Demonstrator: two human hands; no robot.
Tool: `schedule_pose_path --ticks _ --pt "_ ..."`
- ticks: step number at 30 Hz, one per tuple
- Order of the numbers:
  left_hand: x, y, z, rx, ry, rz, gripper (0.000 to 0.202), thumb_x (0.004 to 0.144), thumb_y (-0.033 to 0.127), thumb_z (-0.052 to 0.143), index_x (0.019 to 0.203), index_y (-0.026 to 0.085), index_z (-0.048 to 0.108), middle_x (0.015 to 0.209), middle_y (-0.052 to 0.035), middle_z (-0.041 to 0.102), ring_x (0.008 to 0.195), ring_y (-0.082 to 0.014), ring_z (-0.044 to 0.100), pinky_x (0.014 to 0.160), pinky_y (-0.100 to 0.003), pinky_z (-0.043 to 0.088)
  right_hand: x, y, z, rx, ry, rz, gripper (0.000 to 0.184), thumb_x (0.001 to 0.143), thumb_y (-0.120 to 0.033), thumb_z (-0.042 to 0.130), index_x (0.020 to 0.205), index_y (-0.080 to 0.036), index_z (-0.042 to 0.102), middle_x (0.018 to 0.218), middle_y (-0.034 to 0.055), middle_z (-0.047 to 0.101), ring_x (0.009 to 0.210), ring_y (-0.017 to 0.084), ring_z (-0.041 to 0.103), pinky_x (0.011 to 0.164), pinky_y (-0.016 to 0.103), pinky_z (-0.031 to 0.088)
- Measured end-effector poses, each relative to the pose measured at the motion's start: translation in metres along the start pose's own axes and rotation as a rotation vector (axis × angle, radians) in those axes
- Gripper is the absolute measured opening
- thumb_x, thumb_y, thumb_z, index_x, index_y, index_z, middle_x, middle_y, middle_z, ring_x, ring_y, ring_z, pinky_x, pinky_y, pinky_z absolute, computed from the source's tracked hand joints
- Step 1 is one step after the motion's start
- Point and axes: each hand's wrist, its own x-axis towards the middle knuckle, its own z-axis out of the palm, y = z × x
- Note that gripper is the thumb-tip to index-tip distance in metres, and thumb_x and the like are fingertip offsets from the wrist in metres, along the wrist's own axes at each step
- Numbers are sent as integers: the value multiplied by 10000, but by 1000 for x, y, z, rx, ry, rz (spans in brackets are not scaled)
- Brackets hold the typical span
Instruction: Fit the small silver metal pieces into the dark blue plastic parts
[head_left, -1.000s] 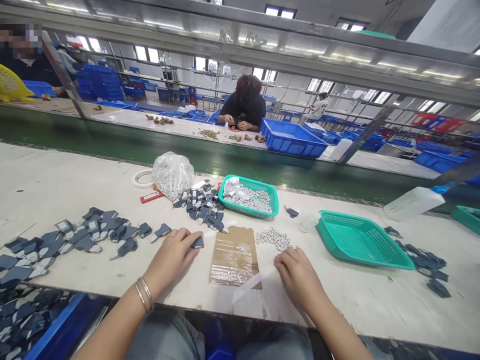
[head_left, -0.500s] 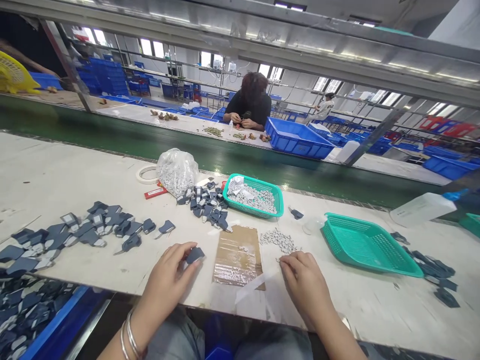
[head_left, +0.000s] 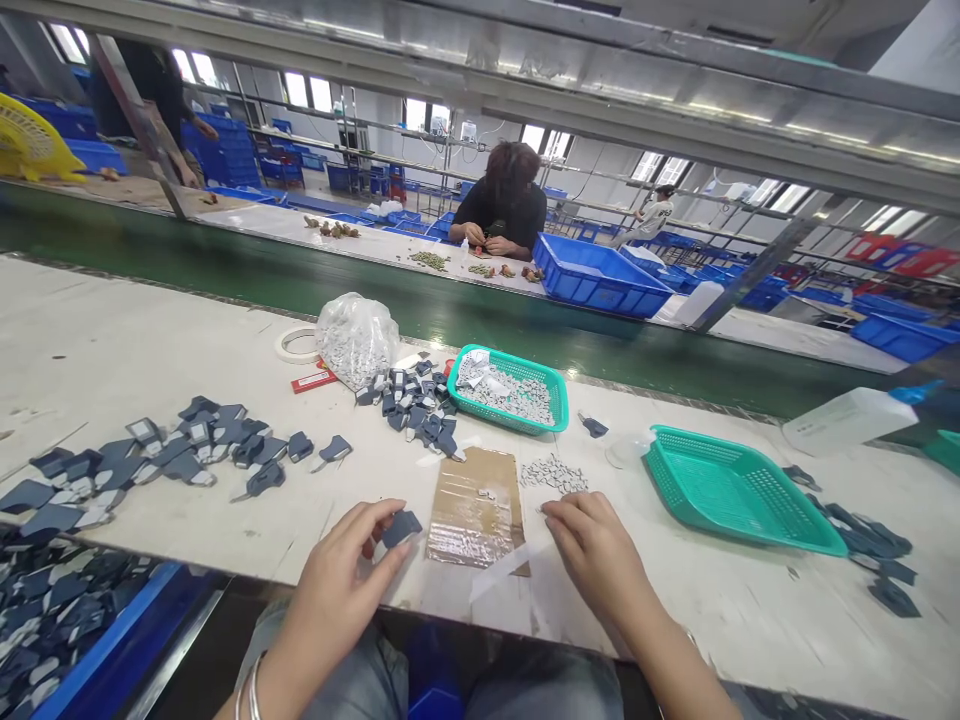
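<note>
In the head view, a dark blue-grey piece (head_left: 401, 529) was gripped between the thumb and fingers of the left hand (head_left: 346, 568), its broad face turned up and its visible length slanted sideways toward the cardboard (head_left: 472, 515) just right of that grip; its finger-covered end could not be made out. A small pale piece (head_left: 540, 510) was pinched narrowly by the right hand (head_left: 600, 550), just below the pale pile (head_left: 555, 473), its direction too small to tell.

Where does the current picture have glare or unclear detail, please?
Head view: glare streaks the cardboard sheet near its lower edge, with softer sheen on the green conveyor belt; head view again: small white pieces near the right hand show little detail.
</note>
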Motion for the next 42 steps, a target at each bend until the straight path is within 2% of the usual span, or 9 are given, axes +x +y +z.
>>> schedule_pose_path --ticks 5,9,17,30,35,38,42 --pt "-1 2 2 11 8 -4 319 838 432 497 1104 258 526 922 -15 576 720 -138 542 686 -268 463 9 -6 5 -19 -17 -16 200 915 -228 434 870 -179 623 849 64 528 815 202 448 729 352 393" --pt "-5 1 0 18 30 1 315 832 421 508 1091 245 540 913 -26 581 710 -143 543 674 -267 466 4 -8 2 36 -9 -6 188 900 -235 462 791 -176 604 831 60 528 804 202 447 722 354 385" --pt "-4 6 3 -8 24 -10 313 830 439 514 1090 266 528 913 -6 572 712 -129 532 681 -258 457 -5 -6 -7 104 -45 140 189 901 -276 465 827 -210 626 825 44 554 823 207 473 728 354 390" --pt "-9 6 1 -7 31 21 302 823 389 532 1092 252 539 899 -11 586 695 -132 537 664 -258 464 -8 -9 2 25 -52 70 158 891 -249 486 853 -198 630 834 49 564 817 206 478 713 340 405" --pt "-10 6 4 -28 16 11 297 824 374 531 1096 257 538 917 -16 582 718 -139 535 686 -269 462 -10 -16 1 -66 -5 -61 224 920 -226 438 813 -165 625 786 67 541 781 201 465 701 342 386" --pt "-12 7 5 -73 16 -29 305 813 384 540 1092 260 544 923 -15 581 716 -137 535 688 -268 461 -11 -17 -1 -110 -4 -144 227 927 -190 420 838 -143 623 779 75 530 771 196 448 697 339 375" --pt "-13 9 6 -227 2 -161 379 794 442 549 1119 248 551 931 -30 582 772 -152 548 710 -267 460 -9 -19 -3 -141 -22 -171 239 921 -157 412 786 -136 608 738 71 507 744 188 427 690 337 365"
